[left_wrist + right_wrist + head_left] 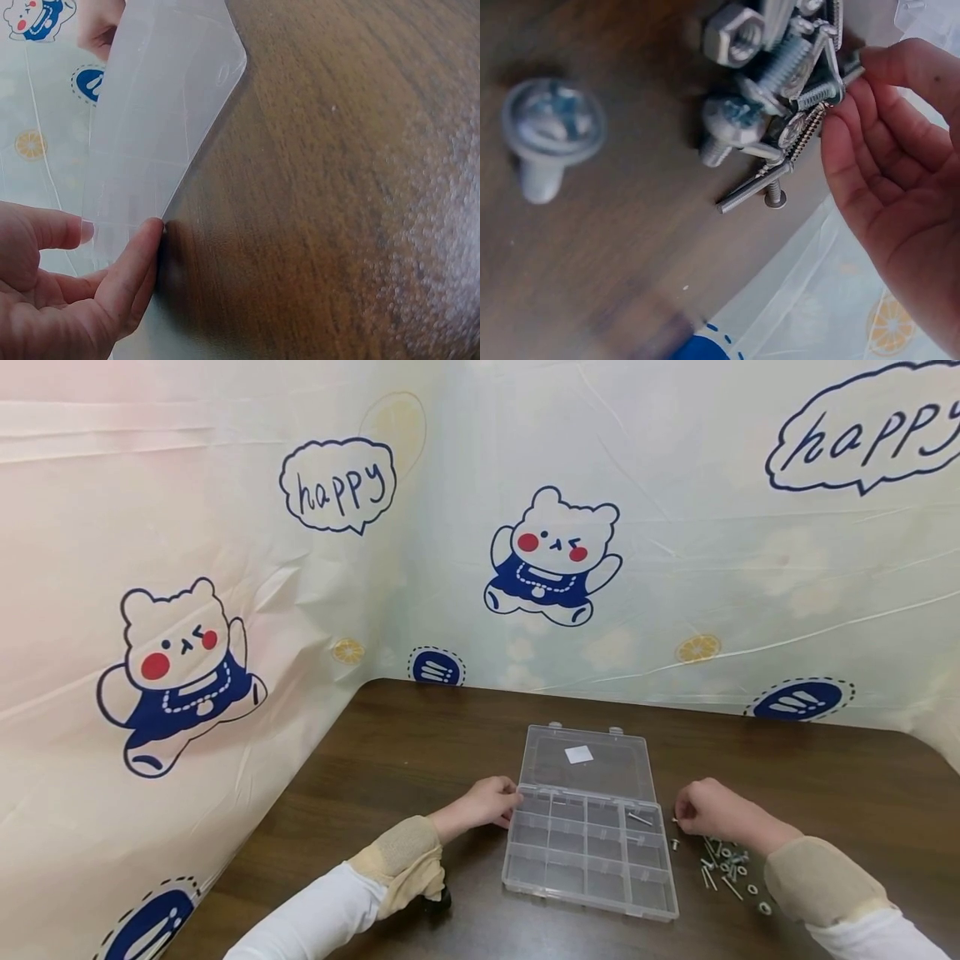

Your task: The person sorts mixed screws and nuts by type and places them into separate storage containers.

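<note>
A clear plastic compartment box (588,912) lies on the table with its lid (615,768) folded back. At its left side, my left hand (491,802) holds the edge; in the left wrist view, the thumb and fingers of the left hand (82,300) are on either side of the box wall (142,135). To the right of the box, my right hand (708,812) pinches a small screw (675,821). The right wrist view shows thumb and fingertips together on a metal shank (853,74). Long screws (640,819) lie in the box's back right compartment.
Right of the box, a loose pile of screws, nuts and washers (726,860) lies under the right forearm. One single screw (675,844) sits between pile and box. A white label (579,754) is on the lid. Printed cloth (450,568) hangs behind the brown table (420,735).
</note>
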The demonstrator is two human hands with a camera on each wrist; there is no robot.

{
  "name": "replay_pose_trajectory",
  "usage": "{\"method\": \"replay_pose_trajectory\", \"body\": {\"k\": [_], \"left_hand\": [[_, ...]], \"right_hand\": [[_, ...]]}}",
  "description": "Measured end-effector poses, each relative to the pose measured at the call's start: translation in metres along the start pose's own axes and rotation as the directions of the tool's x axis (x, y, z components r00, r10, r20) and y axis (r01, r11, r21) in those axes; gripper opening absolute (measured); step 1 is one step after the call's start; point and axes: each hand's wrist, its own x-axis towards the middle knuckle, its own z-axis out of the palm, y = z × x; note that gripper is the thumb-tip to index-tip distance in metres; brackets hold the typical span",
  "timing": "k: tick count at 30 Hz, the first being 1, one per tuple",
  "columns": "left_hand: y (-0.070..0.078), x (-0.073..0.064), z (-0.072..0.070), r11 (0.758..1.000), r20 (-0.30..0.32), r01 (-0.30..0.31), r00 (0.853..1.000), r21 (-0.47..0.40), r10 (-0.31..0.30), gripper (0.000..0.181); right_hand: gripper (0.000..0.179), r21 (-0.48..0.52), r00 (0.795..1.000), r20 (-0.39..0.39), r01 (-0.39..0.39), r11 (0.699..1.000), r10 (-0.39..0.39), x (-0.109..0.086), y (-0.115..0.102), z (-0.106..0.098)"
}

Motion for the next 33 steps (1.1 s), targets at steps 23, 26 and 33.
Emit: {"method": "replay_pose_trajectory", "body": {"k": [23, 26, 33], "left_hand": [[-0.002, 0.000, 0.001, 1.000, -0.012, 0.000, 1.000, 0.005, 0.000, 0.020], [-0.002, 0.001, 0.001, 1.000, -0.011, 0.005, 1.000, 0.014, -0.005, 0.022], [-0.002, 0.002, 0.001, 1.000, -0.012, 0.001, 1.000, 0.009, -0.001, 0.021]], "right_hand": [[0.012, 0.061, 0.965, -0.262, 0.023, 0.998, -0.006, 0.003, -0.036, -0.026], [0.014, 0.067, 0.961, -0.270, 0.072, 0.995, -0.052, 0.005, -0.039, -0.026], [0.013, 0.098, 0.970, -0.215, 0.136, 0.986, -0.113, 0.011, -0.045, -0.019]]}}
